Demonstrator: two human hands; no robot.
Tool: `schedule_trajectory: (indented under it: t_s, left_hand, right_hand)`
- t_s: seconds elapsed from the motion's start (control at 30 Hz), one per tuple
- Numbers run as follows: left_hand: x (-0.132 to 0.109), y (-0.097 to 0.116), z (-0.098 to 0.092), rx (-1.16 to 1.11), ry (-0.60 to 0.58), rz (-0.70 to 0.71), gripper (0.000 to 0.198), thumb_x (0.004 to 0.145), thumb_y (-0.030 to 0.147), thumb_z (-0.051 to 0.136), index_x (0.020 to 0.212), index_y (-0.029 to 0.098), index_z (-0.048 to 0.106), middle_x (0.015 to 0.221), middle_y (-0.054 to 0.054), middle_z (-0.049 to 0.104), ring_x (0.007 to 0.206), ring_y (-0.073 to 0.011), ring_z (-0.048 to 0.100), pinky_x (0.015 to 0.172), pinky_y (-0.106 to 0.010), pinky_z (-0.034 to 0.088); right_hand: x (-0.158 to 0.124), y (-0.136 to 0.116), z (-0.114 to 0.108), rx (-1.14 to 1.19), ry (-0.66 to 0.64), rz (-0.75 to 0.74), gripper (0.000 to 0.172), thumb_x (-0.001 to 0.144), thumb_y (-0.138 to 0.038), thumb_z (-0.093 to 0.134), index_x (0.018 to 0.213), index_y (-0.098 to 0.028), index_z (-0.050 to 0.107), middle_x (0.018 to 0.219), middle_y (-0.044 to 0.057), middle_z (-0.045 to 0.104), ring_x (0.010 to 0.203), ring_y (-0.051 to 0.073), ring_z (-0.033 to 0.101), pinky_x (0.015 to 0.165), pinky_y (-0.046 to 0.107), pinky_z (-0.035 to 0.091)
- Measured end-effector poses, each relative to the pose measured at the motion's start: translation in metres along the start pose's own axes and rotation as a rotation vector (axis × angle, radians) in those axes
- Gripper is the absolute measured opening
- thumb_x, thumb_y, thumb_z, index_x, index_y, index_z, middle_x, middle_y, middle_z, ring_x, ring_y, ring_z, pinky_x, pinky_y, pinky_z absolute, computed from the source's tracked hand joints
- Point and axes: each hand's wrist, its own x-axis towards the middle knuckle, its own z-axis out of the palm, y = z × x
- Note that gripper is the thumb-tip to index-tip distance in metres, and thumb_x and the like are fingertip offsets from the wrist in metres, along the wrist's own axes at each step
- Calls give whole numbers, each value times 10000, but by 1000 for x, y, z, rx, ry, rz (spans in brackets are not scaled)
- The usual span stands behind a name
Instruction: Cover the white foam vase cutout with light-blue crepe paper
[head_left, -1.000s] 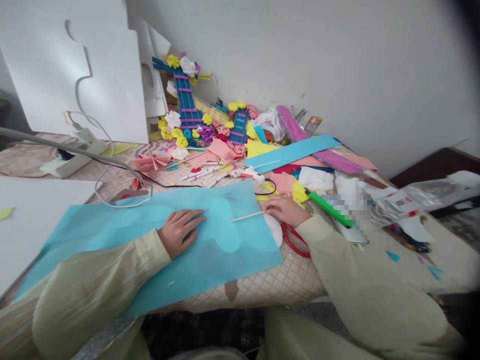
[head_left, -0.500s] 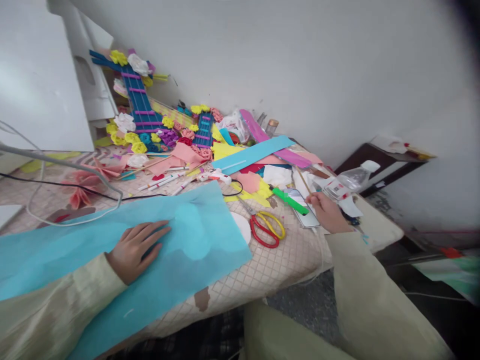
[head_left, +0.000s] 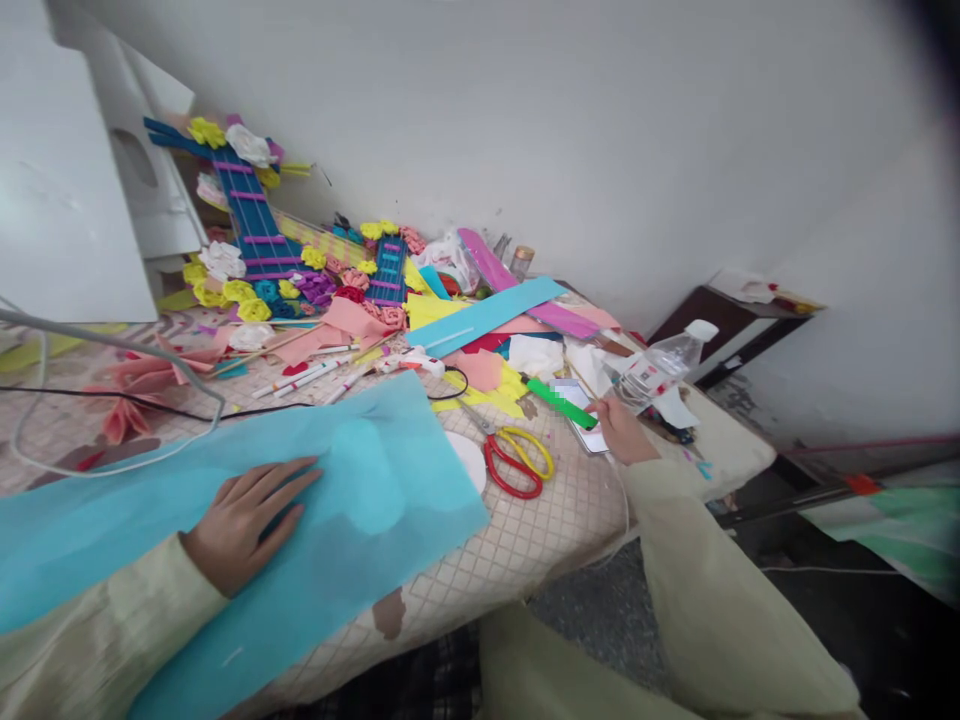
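Observation:
My left hand lies flat with fingers stretched out on a large light-blue paper sheet that covers the near left of the table. My right hand is out at the table's right end, fingers curled closed on a thin wooden stick that barely shows. It rests at the edge of a phone, next to a green marker and a lying plastic water bottle. Scissors with red and yellow handles lie between my two hands.
Paper flowers and blue ladder-shaped crafts are piled at the back by the wall. Coloured paper strips, pens, a glue gun and cables litter the table. White foam board stands at the left. A dark side table is at the right.
My right hand carried the stick from the blue sheet's edge to the right, past the scissors to the phone. The view swung right. My left hand stayed flat on the sheet.

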Motion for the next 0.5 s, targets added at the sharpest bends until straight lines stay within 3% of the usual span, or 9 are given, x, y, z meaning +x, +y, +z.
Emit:
schedule_trajectory:
  t_s: [0.23, 0.4, 0.5]
  left_hand:
    - [0, -1, 1, -4, -12, 8, 358, 851, 335, 351, 1185, 262, 456, 1215, -52, 521, 1015, -256, 497, 816, -419, 382]
    - [0, 3, -1, 12, -35, -12, 351, 858, 310, 340, 1164, 223, 489, 1210, -65, 526, 1027, -238, 484, 837, -414, 375]
    - [1, 6, -3, 19, -33, -25, 355, 855, 294, 330, 1141, 210, 521, 1192, -70, 542, 1020, -237, 487, 834, -407, 384]
  right_hand:
    - [-4, -16, -1, -89, 37, -23, 244, 658, -375, 562, 741, -216, 397, 636, 6, 488, 586, 190, 507, 547, 298, 392]
    - [-14, -44, 9, -112, 71, -85, 254, 683, -419, 541, 703, -217, 388, 597, 13, 457, 595, 216, 488, 551, 327, 378]
    - [-17, -65, 10, -80, 86, -162, 265, 743, -456, 467, 724, -194, 433, 690, 75, 493, 700, 256, 499, 636, 385, 400]
